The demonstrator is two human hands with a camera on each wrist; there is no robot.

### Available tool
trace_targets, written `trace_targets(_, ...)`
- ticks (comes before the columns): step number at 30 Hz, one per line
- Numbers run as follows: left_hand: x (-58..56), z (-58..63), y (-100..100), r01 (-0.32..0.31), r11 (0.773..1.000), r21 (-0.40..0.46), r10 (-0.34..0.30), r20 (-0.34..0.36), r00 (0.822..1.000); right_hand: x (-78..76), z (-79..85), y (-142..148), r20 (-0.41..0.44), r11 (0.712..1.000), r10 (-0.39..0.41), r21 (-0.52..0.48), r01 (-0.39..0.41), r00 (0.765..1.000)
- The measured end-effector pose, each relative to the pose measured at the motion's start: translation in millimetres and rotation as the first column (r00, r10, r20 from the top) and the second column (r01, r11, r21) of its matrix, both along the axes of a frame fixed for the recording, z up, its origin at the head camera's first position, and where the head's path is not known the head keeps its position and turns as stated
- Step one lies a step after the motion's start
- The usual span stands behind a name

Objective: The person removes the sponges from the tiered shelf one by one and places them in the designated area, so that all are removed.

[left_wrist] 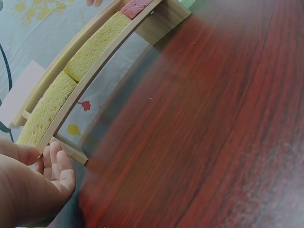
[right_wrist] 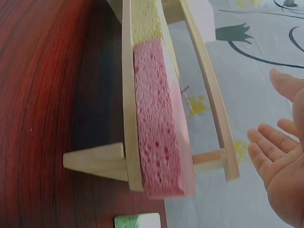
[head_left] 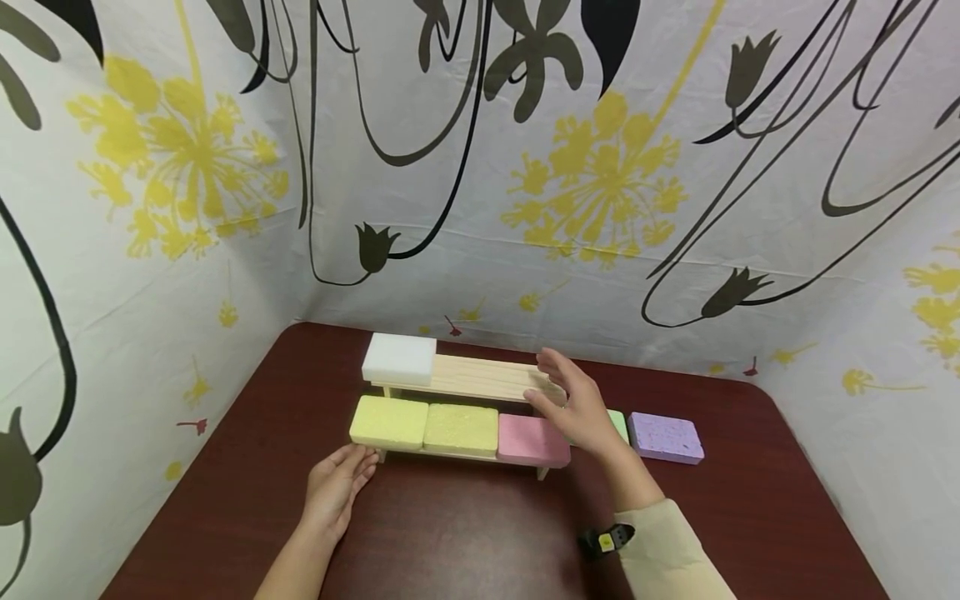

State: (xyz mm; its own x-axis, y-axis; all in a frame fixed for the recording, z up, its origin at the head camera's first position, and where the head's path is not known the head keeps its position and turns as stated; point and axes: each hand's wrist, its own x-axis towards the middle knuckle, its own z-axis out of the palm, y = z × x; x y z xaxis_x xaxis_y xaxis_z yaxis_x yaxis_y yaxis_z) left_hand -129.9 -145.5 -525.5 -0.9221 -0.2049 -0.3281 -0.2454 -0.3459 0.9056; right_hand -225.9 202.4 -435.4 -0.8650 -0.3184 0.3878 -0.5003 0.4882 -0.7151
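A two-tier wooden rack [head_left: 487, 377] stands on the table, its lower tier at the front. Two yellow sponges [head_left: 388, 422] and a pink sponge [head_left: 531, 439] lie in a row on the lower tier. On the upper tier's left end sits a white sponge [head_left: 400, 358]. My left hand [head_left: 337, 492] pinches the front left corner of the lower tier, thumb by the yellow sponge and fingers curled below. Near the upper tier's right end, my right hand [head_left: 577, 408] hovers with its fingers spread, holding nothing; it partly covers a green sponge [head_left: 618, 423].
A purple sponge [head_left: 666, 437] lies on the dark red table [head_left: 465, 533] right of the rack, beside the green one. Patterned cloth [head_left: 480, 192] hangs behind the table and at both sides. A watch-like band [head_left: 606, 540] shows at the right sleeve.
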Motion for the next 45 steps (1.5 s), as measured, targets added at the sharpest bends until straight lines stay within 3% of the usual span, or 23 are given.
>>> trace_targets(14,-2.0,-1.3,-1,-0.005,1.000,0.003,0.005,0.015,1.000,-7.6,1.4,-25,0.039,0.996,0.074,0.037,-0.075,0.997)
trace_targets(45,-1.4,1.3,-1,-0.007,1.000,0.005,0.007,0.007,1.000,-25.2,2.6,-78,0.082,0.986,0.151,0.051,-0.156,0.985)
